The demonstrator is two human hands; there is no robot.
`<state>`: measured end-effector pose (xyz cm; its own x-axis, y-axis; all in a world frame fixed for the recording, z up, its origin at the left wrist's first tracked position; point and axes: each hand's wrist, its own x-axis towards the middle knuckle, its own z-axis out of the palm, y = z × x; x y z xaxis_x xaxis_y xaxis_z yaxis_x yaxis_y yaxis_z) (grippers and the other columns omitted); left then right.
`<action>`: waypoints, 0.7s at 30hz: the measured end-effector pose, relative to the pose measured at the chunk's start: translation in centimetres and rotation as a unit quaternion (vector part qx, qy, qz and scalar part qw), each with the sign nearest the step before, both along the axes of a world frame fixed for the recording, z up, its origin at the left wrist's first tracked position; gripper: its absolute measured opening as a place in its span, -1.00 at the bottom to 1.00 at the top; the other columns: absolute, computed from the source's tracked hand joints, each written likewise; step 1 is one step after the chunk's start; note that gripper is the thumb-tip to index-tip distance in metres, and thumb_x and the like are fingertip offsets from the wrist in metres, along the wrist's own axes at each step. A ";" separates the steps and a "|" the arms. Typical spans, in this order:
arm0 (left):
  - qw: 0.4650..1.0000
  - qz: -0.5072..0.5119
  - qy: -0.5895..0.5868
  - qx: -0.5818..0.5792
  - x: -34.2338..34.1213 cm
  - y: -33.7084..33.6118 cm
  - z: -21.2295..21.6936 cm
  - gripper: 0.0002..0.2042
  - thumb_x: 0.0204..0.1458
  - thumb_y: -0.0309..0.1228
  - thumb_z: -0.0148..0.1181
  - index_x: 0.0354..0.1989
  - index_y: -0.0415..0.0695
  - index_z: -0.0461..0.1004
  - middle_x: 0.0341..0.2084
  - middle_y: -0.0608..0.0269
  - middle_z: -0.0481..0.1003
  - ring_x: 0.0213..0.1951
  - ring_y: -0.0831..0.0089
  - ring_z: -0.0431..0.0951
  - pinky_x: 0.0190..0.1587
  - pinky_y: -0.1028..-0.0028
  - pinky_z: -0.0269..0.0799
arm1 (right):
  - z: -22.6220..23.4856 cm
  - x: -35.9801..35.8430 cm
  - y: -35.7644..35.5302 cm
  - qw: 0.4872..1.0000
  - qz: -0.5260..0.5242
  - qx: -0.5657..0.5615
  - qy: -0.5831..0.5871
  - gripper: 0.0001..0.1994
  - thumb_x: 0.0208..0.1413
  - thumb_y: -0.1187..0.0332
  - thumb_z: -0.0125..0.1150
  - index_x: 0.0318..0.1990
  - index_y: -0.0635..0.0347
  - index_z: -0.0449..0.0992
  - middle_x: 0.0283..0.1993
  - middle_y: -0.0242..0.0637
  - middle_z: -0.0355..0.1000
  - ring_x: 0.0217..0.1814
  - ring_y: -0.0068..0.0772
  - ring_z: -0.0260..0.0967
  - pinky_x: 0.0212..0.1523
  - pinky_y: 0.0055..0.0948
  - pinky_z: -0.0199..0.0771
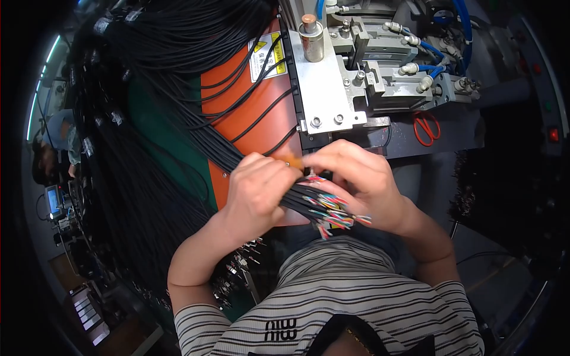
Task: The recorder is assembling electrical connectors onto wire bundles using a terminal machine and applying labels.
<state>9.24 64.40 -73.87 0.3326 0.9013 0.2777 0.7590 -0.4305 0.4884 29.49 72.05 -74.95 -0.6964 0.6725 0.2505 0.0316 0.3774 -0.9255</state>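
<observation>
1. Cables: a bundle of black cables (pixel 297 202) lies slanted from upper left down to lower right, its stripped coloured wire ends (pixel 332 210) fanning out in front of the striped shirt (pixel 356 296).
2. Left hand (pixel 258 193) is clamped around the bundle just behind those ends.
3. Right hand (pixel 362 184) is nearer the tips, its fingers pinching among the coloured wires.
4. Both hands meet, touching, below the orange panel (pixel 255 118) and the metal machine (pixel 368 71).

warning label (pixel 267 56) — white and yellow rectangle on the orange panel, crossed by black cables | small screen (pixel 53 200) — pale blue glow, far left beside another person
</observation>
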 end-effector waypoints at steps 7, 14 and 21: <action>0.997 0.001 -0.043 0.067 1.5 1.3 0.0 -0.74 -0.20 -0.55 0.37 -0.29 -0.24 0.49 -0.50 0.17 0.51 -0.48 0.25 0.52 -0.39 0.35 0.31 | -1.4 1.7 0.4 0.995 -0.064 -0.008 0.070 -0.78 0.03 0.66 0.25 -0.13 0.35 0.56 -0.25 -0.25 0.49 -0.44 -0.69 0.36 -0.52 -0.66 0.32; 0.990 0.046 -0.125 0.039 4.9 2.4 0.5 -0.79 -0.11 -0.48 0.39 -0.30 -0.21 0.53 -0.62 0.24 0.50 -0.61 0.36 0.49 -0.49 0.41 0.27 | -1.5 3.5 1.4 0.984 -0.057 -0.115 0.127 -0.83 0.15 0.62 0.17 -0.10 0.40 0.52 -0.34 -0.27 0.49 -0.50 -0.68 0.40 -0.50 -0.69 0.35; 0.987 -0.015 -0.018 0.158 6.3 3.1 -0.9 -0.66 -0.18 -0.43 0.34 -0.19 -0.33 0.53 -0.45 0.20 0.58 -0.53 0.38 0.54 -0.46 0.42 0.30 | -1.0 4.8 2.2 0.888 -0.003 -0.436 0.148 -0.92 0.24 0.53 0.06 -0.21 0.32 0.47 -0.43 -0.43 0.43 -0.58 -0.77 0.26 -0.64 -0.72 0.14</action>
